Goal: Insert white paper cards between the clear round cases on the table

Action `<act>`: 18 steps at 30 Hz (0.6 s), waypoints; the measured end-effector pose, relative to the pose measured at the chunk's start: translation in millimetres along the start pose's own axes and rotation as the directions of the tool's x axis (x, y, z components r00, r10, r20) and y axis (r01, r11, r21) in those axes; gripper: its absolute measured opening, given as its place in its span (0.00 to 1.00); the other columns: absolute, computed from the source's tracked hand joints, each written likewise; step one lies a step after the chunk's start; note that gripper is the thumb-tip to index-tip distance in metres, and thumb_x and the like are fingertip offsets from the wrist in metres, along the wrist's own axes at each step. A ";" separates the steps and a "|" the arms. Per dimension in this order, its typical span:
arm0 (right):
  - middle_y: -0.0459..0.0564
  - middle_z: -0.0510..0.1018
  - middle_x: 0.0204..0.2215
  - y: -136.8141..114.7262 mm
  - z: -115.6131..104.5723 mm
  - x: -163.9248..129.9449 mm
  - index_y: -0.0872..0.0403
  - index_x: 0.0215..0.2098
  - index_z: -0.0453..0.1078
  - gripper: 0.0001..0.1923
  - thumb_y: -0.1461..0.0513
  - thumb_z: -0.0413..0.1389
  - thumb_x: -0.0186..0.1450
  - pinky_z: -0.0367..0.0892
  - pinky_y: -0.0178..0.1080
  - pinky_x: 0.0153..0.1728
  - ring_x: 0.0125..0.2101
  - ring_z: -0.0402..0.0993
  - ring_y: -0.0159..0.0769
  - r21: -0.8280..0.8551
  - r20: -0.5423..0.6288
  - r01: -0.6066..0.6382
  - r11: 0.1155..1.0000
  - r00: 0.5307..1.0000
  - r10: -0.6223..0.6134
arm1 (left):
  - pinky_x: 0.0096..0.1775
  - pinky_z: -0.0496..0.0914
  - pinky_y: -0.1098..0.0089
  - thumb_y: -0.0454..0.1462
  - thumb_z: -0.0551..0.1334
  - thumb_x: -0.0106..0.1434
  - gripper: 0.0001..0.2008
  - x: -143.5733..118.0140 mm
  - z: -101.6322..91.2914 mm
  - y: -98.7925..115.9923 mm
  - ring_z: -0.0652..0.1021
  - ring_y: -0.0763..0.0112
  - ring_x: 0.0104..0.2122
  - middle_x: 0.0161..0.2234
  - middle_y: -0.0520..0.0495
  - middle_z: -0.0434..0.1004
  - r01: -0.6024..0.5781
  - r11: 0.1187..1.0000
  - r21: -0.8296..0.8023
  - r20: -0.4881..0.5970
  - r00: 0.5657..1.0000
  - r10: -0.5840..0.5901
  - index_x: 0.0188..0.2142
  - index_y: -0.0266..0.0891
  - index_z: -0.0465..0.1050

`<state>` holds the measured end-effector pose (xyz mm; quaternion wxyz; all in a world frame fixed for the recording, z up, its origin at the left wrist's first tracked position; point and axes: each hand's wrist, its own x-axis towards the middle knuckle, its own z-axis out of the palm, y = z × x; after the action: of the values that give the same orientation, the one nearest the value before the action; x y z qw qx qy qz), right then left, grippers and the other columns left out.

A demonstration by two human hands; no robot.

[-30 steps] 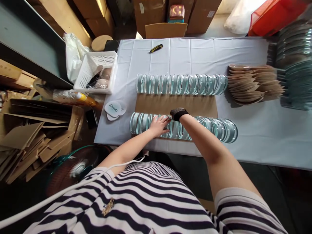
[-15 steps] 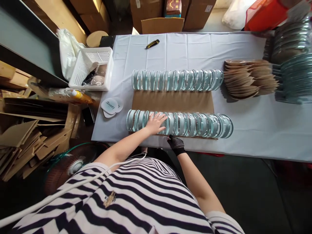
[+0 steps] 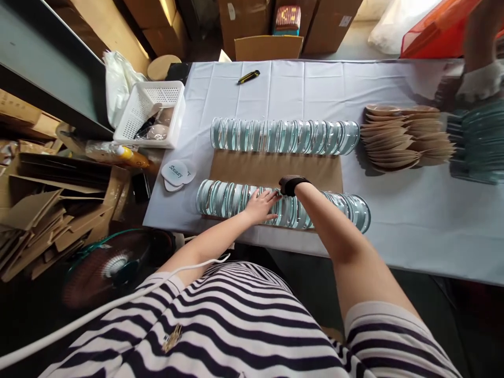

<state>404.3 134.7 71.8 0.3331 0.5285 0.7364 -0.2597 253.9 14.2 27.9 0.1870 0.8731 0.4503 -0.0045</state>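
Two long rows of clear round glass discs stand on edge on a brown cardboard sheet [image 3: 275,169]. My left hand [image 3: 262,205] lies flat with fingers spread on top of the near row [image 3: 220,198], left of its middle. My right hand [image 3: 292,185], in a black mesh glove, reaches over the same row just right of the left hand; whether its fingers hold anything is hidden. The far row [image 3: 283,136] stands untouched behind the cardboard.
A white basket [image 3: 151,113] sits at the table's left edge, round labels [image 3: 177,173] below it. A yellow-black cutter [image 3: 248,77] lies at the back. Stacked brown paper discs [image 3: 405,139] and glass stacks [image 3: 478,142] are right, where another person's gloved hand [image 3: 480,81] works.
My right hand went from the table's near edge back up over the near row, next to my left hand. My left hand stayed on the row. Another person's hand appeared at right.
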 end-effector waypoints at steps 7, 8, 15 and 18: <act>0.54 0.81 0.40 4.8 104.5 -67.1 0.52 0.45 0.75 0.14 0.60 0.52 0.64 0.67 0.37 0.40 0.42 0.78 0.43 0.120 -0.303 0.138 0.983 0.948 -0.097 | 0.67 0.43 0.48 0.52 0.59 0.63 0.37 -1.2 -3.0 -0.3 0.56 0.56 0.68 0.68 0.48 0.55 0.025 0.999 -0.034 -0.007 1.000 -0.025 0.68 0.49 0.52; 0.54 0.81 0.40 0.8 129.1 -74.5 0.52 0.45 0.75 0.14 0.59 0.51 0.65 0.67 0.37 0.40 0.42 0.78 0.44 0.161 -0.304 0.124 0.979 0.950 -0.070 | 0.67 0.43 0.47 0.52 0.59 0.63 0.37 -1.5 -3.2 0.2 0.56 0.56 0.67 0.68 0.48 0.55 0.024 0.999 -0.036 -0.010 1.000 -0.024 0.68 0.49 0.52; 0.57 0.80 0.47 -28.1 220.3 -82.7 0.52 0.52 0.73 0.18 0.57 0.47 0.71 0.68 0.39 0.44 0.46 0.77 0.45 0.314 -0.305 0.061 0.947 0.952 0.040 | 0.67 0.42 0.46 0.49 0.59 0.64 0.34 -10.4 -8.2 5.5 0.54 0.56 0.68 0.69 0.46 0.54 0.043 0.999 -0.032 0.001 0.999 -0.043 0.67 0.48 0.54; 0.54 0.81 0.43 -0.8 187.1 -86.7 0.51 0.47 0.75 0.18 0.54 0.47 0.71 0.68 0.37 0.41 0.44 0.78 0.43 0.333 -0.387 0.081 0.939 0.920 0.058 | 0.66 0.43 0.45 0.48 0.58 0.65 0.33 -3.8 -11.4 13.9 0.50 0.54 0.69 0.69 0.43 0.52 0.028 0.999 -0.017 -0.012 1.000 -0.028 0.67 0.46 0.55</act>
<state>463.0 -55.4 17.8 0.0809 0.6150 0.7345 -0.2751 260.8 7.7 43.7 0.1918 0.8650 0.4637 0.0021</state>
